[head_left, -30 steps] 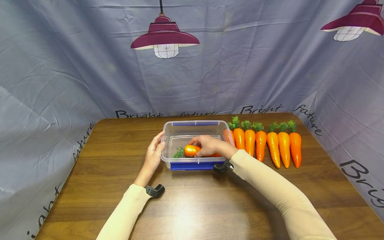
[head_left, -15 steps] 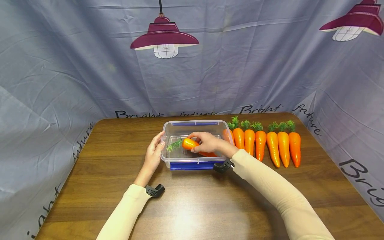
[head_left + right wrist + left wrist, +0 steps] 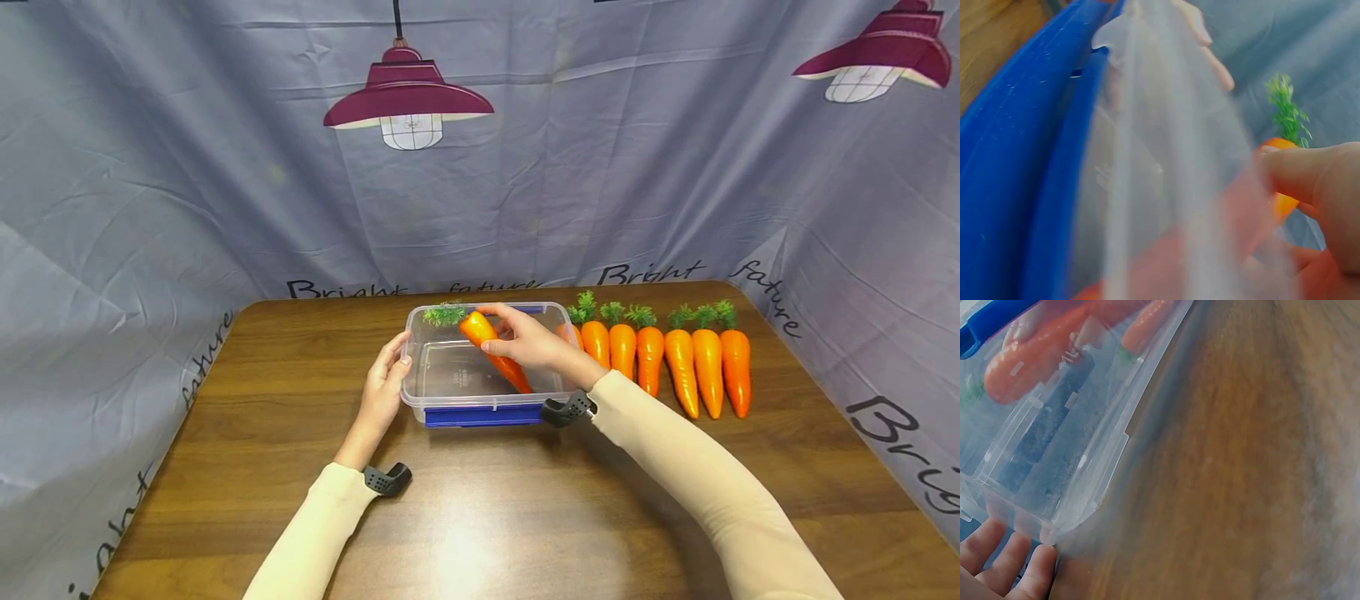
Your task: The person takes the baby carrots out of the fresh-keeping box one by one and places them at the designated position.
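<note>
A clear plastic storage box with blue latches stands on the table in the head view. My left hand rests along its left end, its fingers touching the outside of the wall. With thumb and fingers, my right hand grips an orange toy carrot by its thick upper part. The carrot slants over the box, its green top toward the back rim and its tip low near the front wall. In the right wrist view the thumb presses the carrot, while the box wall blurs the lower part.
Several more carrots lie in a row to the right of the box, green tops toward the back. The nearest shows partly through the box's right wall. A grey printed curtain hangs behind the wooden table.
My right hand has raised the carrot's top from low inside the box and swung it toward the back rim, from lying sideways to slanting. The left hand has stayed in place.
</note>
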{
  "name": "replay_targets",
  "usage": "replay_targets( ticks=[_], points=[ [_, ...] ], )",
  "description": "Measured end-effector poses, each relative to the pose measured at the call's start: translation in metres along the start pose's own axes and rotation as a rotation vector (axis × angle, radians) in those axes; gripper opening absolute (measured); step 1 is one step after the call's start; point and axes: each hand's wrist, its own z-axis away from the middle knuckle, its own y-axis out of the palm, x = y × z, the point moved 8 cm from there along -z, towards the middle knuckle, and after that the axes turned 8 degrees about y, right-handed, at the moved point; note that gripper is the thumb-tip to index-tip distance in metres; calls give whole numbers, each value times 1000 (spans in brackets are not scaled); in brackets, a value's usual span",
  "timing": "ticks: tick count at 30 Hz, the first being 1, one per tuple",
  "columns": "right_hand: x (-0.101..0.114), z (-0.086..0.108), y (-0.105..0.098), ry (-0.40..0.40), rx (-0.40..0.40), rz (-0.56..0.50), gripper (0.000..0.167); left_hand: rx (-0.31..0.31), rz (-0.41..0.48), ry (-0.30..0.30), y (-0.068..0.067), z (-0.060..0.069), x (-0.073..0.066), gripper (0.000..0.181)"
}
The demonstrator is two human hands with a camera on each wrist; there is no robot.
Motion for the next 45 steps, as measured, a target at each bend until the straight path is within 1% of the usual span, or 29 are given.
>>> replay_targets(
  ticks=[5,12,17,21,24,28,33,35,38,39,41,45],
  points=[
    [-2,4,-14,34,-30,-136,65,3,11,2,1,0,0,47],
    [-3,10,-22,82,-16,-306,67,6,8,1,1,0,0,47],
    [-6,18,-33,104,-31,-358,67,5,16,2,1,0,-1,47],
    [-8,27,-44,103,-37,-399,67,3,12,7,2,0,-1,47],
    [-10,38,-54,98,-28,-436,66,3,4,5,1,0,0,47],
    [-19,55,-68,98,-28,-473,64,5,1,6,1,0,1,47],
    [-37,82,-86,124,-60,-516,58,4,10,9,1,0,1,47],
    [-46,94,-93,132,-83,-517,54,4,12,7,1,0,1,47],
    [-57,111,-99,129,-102,-526,51,4,5,10,1,0,0,47],
    [-60,117,-101,123,-112,-522,50,6,0,9,1,0,0,47],
    [-69,128,-105,138,-125,-494,50,9,-2,9,1,0,0,47],
    [-85,146,-108,177,-143,-413,57,10,-3,7,1,0,0,47]
  ],
)
